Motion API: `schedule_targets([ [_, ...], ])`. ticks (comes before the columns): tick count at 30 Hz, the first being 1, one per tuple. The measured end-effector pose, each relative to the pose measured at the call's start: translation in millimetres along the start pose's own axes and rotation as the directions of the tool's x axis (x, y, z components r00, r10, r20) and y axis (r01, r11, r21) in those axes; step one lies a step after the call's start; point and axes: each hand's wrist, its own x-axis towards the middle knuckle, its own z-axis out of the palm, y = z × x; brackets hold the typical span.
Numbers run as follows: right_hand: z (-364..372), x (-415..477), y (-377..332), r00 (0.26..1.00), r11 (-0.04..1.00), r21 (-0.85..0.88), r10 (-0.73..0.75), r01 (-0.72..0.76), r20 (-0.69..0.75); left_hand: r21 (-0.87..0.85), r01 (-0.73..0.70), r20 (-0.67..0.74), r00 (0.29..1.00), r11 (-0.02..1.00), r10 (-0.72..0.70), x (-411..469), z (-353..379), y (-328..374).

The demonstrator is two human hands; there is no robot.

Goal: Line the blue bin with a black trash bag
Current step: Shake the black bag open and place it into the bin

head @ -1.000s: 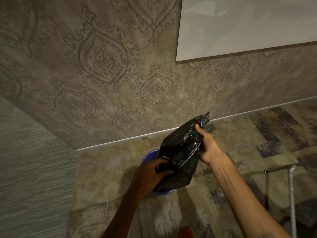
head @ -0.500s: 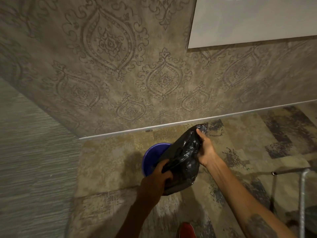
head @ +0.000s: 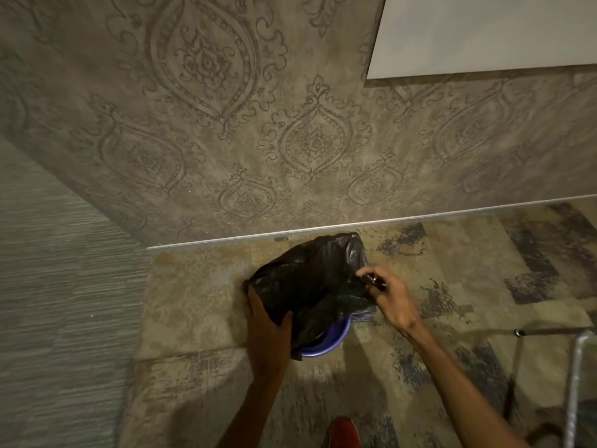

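A black trash bag (head: pixel 310 282) lies spread over the top of the blue bin (head: pixel 326 342), which stands on the patterned carpet near the wall. Only the bin's near rim shows below the plastic. My left hand (head: pixel 266 321) grips the bag's left edge against the bin's side. My right hand (head: pixel 389 294) pinches the bag's right edge between fingertips, just right of the bin. The bin's inside is hidden by the bag.
A patterned wall (head: pixel 290 140) with a white baseboard (head: pixel 355 225) runs right behind the bin. A metal frame leg (head: pixel 578 383) stands at the right. A red shoe tip (head: pixel 344 431) shows at the bottom edge. A grey wall panel (head: pixel 58 286) is on the left.
The bag has come down from a raised bundle and now drapes over the bin's mouth. Both hands have moved apart to its left and right edges. The view has tilted down.
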Motion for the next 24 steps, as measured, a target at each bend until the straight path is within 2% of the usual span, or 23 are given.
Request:
schedule_targets([
  [3, -2.0, 3.6, 6.4, 0.99, 0.99, -0.142, 0.02, 0.0, 0.137, 0.021, -0.059, 0.051, 0.997, 0.998, 0.058, -2.1, 8.2, 2.2],
  [5, -2.7, 6.9, 7.4, 0.987, 0.976, -0.216, 0.031, 0.004, 0.157, 0.018, -0.061, 0.044, 0.997, 0.998, 0.06, -1.6, 12.2, 3.5],
  [7, -2.1, 11.2, 6.4, 0.998, 0.981, -0.193, 0.033, -0.021, 0.06, 0.017, -0.029, 0.012, 1.0, 0.999, 0.029, -2.1, 15.1, 3.6],
  [9, 2.1, 14.0, 3.3, 0.994, 0.983, -0.18, 0.003, -0.022, -0.108, 0.072, -0.098, 0.056, 0.994, 0.993, 0.094, -7.0, 19.9, 2.3],
  [11, 12.3, 14.8, -0.3, 0.978, 0.977, -0.214, -0.035, -0.011, -0.207, 0.141, -0.17, 0.124, 0.98, 0.975, 0.153, -11.6, 26.6, -4.4],
  [16, 35.8, 9.1, 15.3, 0.964, 0.931, -0.363, -0.118, 0.023, -0.24, 0.185, -0.209, 0.15, 0.972, 0.96, 0.182, -13.3, 34.5, -28.4],
  [21, 42.7, 4.7, 37.8, 0.998, 0.902, -0.428, 0.047, -0.063, -0.048, 0.036, -0.013, 0.195, 0.981, 0.999, 0.006, 8.2, 32.6, -53.9],
  [22, 40.1, 4.1, 40.0, 0.997, 0.908, -0.412, 0.06, -0.073, -0.045, 0.007, 0.027, 0.198, 0.98, 1.0, -0.027, 14.7, 30.5, -54.6],
  [24, 33.8, 3.4, 40.3, 0.99, 0.919, -0.393, -0.01, -0.045, -0.137, -0.023, 0.067, 0.127, 0.99, 0.997, -0.064, 25.1, 25.6, -49.5],
])
